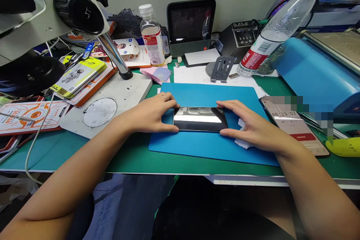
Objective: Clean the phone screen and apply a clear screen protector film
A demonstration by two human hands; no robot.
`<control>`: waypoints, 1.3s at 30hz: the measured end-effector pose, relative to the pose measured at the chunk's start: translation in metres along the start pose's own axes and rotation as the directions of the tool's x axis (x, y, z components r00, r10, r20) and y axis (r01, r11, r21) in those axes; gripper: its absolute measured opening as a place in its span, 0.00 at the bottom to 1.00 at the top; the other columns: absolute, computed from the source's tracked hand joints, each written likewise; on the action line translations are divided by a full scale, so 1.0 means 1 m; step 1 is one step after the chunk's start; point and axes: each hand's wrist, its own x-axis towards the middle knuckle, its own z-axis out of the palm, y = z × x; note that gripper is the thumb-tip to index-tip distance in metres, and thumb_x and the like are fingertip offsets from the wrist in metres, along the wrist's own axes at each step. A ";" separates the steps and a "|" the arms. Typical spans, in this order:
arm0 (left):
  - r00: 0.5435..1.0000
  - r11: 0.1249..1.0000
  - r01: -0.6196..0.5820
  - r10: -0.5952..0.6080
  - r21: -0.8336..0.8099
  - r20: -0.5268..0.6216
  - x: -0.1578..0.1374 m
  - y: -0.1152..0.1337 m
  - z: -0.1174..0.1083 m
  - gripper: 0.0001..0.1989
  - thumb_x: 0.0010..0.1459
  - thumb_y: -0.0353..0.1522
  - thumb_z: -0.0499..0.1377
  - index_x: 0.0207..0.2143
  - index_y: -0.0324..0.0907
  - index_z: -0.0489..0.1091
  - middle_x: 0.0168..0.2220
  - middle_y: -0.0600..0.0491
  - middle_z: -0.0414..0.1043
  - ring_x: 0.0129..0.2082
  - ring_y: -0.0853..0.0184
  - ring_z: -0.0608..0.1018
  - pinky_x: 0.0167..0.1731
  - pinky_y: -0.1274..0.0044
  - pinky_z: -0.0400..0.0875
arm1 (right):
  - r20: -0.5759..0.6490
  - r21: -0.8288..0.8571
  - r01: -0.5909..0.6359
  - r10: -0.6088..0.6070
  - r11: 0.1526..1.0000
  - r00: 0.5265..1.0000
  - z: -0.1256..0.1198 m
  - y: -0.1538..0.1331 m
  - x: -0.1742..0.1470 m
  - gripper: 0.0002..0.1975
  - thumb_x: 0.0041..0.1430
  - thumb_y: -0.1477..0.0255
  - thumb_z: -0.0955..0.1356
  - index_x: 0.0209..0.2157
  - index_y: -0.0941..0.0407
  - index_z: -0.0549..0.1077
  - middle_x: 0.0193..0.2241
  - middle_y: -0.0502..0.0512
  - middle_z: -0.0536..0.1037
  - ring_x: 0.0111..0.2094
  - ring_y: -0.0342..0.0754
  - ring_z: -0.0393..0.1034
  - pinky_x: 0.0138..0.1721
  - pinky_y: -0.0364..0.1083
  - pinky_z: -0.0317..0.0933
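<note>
A smartphone with a dark, glossy screen lies lengthwise across a blue mat. My left hand grips its left end, thumb at the near edge and fingers at the far edge. At the right end, my right hand has its thumb and forefinger around the near and far corners. A crumpled white tissue is partly hidden under my right hand. Reflections show on the phone's screen.
Left of the mat stands a microscope with a white base. A second phone showing a timer lies at right. Behind are a plastic bottle, a smart display, a phone stand and a leaning red-capped bottle. A blue machine stands right.
</note>
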 end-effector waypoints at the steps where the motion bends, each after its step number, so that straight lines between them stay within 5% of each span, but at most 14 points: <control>1: 1.000 1.000 0.004 -0.004 -0.002 -0.001 0.000 0.000 0.000 0.33 0.57 0.54 0.63 0.57 0.41 0.70 0.52 0.44 0.70 0.51 0.52 0.74 0.53 0.65 0.70 | 0.000 0.001 0.001 -0.001 1.000 1.000 0.000 0.000 0.000 0.41 0.58 0.48 0.71 0.69 0.42 0.61 0.66 0.60 0.65 0.62 0.67 0.65 0.34 0.49 0.79; 24: 1.000 0.997 0.009 -0.009 -0.075 0.002 0.000 -0.002 -0.004 0.35 0.55 0.54 0.65 0.57 0.42 0.71 0.52 0.45 0.71 0.53 0.54 0.74 0.52 0.69 0.68 | -0.044 -0.045 0.061 -0.063 0.997 0.997 0.001 0.000 0.001 0.39 0.58 0.48 0.72 0.68 0.44 0.64 0.64 0.62 0.67 0.59 0.68 0.68 0.29 0.48 0.78; 30: 0.999 0.995 -0.019 0.014 -0.096 -0.045 0.001 -0.004 -0.008 0.25 0.73 0.42 0.42 0.53 0.41 0.75 0.52 0.45 0.75 0.53 0.57 0.75 0.55 0.66 0.67 | -0.042 -0.067 0.087 -0.090 0.994 0.995 0.001 0.002 0.002 0.38 0.59 0.49 0.72 0.68 0.42 0.63 0.64 0.61 0.67 0.60 0.68 0.68 0.28 0.48 0.78; 39: 0.995 1.000 0.004 -0.005 -0.013 -0.102 0.003 -0.006 -0.002 0.19 0.68 0.37 0.51 0.53 0.40 0.75 0.48 0.45 0.75 0.49 0.56 0.76 0.52 0.65 0.69 | -0.056 -0.073 0.114 -0.119 0.991 0.991 0.001 0.005 0.003 0.38 0.58 0.49 0.72 0.68 0.40 0.64 0.63 0.60 0.68 0.60 0.70 0.68 0.32 0.52 0.80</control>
